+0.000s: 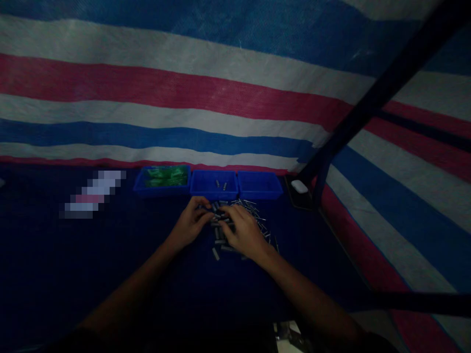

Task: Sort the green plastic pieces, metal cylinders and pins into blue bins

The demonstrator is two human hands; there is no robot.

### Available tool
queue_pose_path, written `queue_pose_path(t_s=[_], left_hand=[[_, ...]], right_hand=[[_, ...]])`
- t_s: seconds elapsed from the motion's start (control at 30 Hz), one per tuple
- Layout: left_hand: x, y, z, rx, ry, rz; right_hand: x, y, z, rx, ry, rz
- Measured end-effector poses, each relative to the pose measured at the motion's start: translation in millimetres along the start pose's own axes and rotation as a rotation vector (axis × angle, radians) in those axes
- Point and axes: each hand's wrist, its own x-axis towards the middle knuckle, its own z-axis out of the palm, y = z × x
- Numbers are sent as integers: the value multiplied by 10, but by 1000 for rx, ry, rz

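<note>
My left hand point(192, 221) is over the left side of a loose pile of small grey metal cylinders point(220, 235), its thumb and fingers bent together. Close by on the right, my right hand point(246, 229) curls over the same pile, its fingertips facing the left ones. Whatever lies at the fingertips of either hand is too small and dark to make out. Thin metal pins point(259, 218) are scattered behind and to the right of my right hand. Part of the pile is hidden under that hand.
Behind the pile stand a blue tray with green plastic packets point(167, 175), a blue middle tray point(198, 190) holding a couple of metal cylinders, and a right-hand blue tray point(259, 184). A white case point(299, 186) lies at the right, near a dark frame post point(322, 164). Striped sheeting point(184, 93) encloses the table.
</note>
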Motion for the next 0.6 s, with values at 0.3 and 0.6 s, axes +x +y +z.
queue_pose_path(t_s=[0.3,0.6], left_hand=[[-94,183,63,-196,-140,19],[-17,76,21,-211,-16,-38]], right_hand=[[-76,-55,37,185,51,-35],[246,19,258,170,217,210]])
